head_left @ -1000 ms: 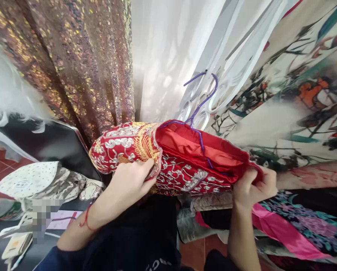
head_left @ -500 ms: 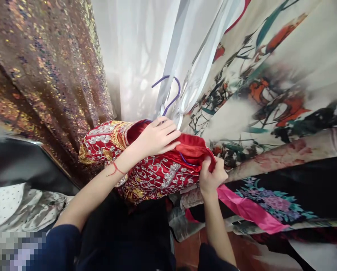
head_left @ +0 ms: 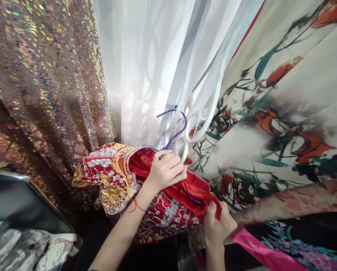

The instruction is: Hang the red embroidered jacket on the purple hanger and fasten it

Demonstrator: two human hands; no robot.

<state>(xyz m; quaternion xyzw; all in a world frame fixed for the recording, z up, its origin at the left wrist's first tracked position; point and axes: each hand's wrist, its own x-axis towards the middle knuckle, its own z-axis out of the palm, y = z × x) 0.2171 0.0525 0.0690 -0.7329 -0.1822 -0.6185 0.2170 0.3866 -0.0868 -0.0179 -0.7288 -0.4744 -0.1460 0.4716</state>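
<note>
A red garment point(head_left: 168, 210) with silver and gold embroidery hangs tilted in front of me, its bright red lining showing at the opening. A purple hanger point(head_left: 184, 126) runs inside it, the hook rising above the neck and a bit of its arm visible on the lining. My left hand point(head_left: 168, 171), a red string bracelet at its wrist, is closed around the hanger just below the hook. At the garment's right end, my right hand point(head_left: 219, 222) pinches the red edge between thumb and fingers. The hanger's middle is hidden behind my left hand.
A sequined gold-pink cloth point(head_left: 44, 75) hangs at left, above a black glossy surface point(head_left: 13, 195) with patterned fabric point(head_left: 30, 244). White scrolled metalwork point(head_left: 196, 124) stands before a sheer white curtain point(head_left: 140, 75). Floral fabric point(head_left: 270, 113) and a pink ribbon point(head_left: 261, 244) are at right.
The view has tilted up, so hands and garment sit lower in the picture. My left fingers have curled more tightly at the hanger. The right hand keeps its pinch on the edge.
</note>
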